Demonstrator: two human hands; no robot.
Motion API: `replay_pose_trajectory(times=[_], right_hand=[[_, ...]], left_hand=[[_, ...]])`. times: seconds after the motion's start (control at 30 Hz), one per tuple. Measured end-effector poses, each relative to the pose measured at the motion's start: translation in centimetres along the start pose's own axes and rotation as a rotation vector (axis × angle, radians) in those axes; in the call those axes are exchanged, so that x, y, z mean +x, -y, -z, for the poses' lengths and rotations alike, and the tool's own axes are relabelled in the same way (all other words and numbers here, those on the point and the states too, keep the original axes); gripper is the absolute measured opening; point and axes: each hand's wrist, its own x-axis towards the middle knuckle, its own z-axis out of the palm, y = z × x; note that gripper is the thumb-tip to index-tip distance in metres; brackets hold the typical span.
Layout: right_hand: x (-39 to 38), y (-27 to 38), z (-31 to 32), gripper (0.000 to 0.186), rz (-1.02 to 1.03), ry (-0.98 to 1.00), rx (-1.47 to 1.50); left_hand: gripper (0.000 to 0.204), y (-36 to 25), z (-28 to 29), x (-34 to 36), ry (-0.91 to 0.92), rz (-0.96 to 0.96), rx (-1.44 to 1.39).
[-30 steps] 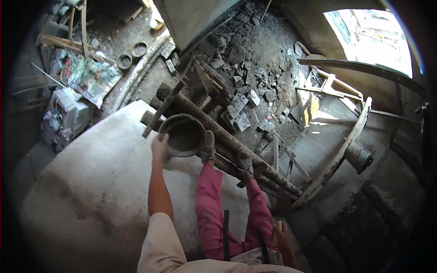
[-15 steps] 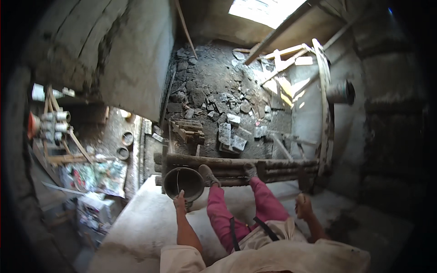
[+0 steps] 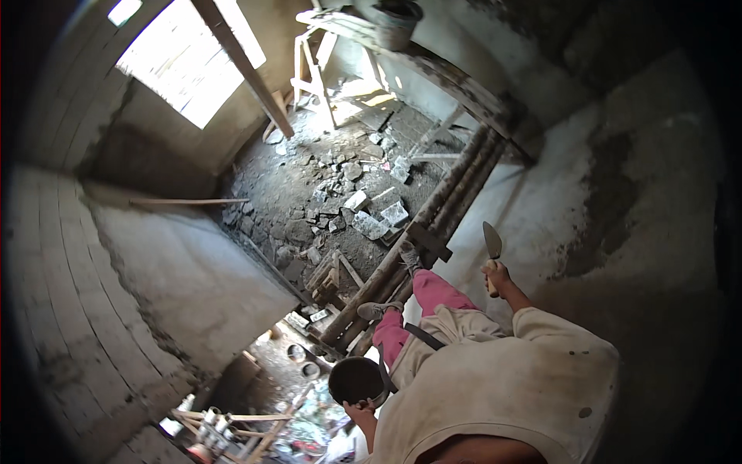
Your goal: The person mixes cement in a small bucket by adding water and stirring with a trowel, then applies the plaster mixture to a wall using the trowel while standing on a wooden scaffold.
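Observation:
A dark round bucket [image 3: 355, 377] hangs low by my left side, with my left hand [image 3: 359, 412] closed on it at the near rim; what is inside is too dark to make out. My right hand [image 3: 495, 274] grips the wooden handle of a trowel [image 3: 491, 237], its metal blade pointing up and away, over pale plastered surface marked by a dark damp patch [image 3: 595, 193]. My feet in grey shoes [image 3: 375, 311] rest on rough log poles [image 3: 441, 203].
Broken blocks and rubble [image 3: 355, 199] cover the floor below. A beam [image 3: 348, 23] carries another bucket [image 3: 396, 25]. Planks lean by a bright window [image 3: 178, 58] and form a trestle [image 3: 313, 81]. A plastered wall [image 3: 178, 278] stands left; cluttered debris [image 3: 325, 429] lies below it.
The view has swung strongly round toward the right. My right hand has come up with the trowel, now plainly in sight; the bucket in my left hand sits lower in view, beside my body.

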Motion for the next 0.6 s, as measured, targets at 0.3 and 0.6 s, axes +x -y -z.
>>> replay_pose_trajectory(times=[0.3,0.6], right_hand=[[6.6,4.5,4.8,0.037,0.008,-0.155,0.355],[8.7,5.4,11.6,0.026,0.090,-0.250,0.472]], left_hand=[[0.043,-0.8,-5.1,-5.6,0.087,-0.099,0.077],[0.041,-0.9,-15.4,-4.1,0.227,-0.109,0.295]])
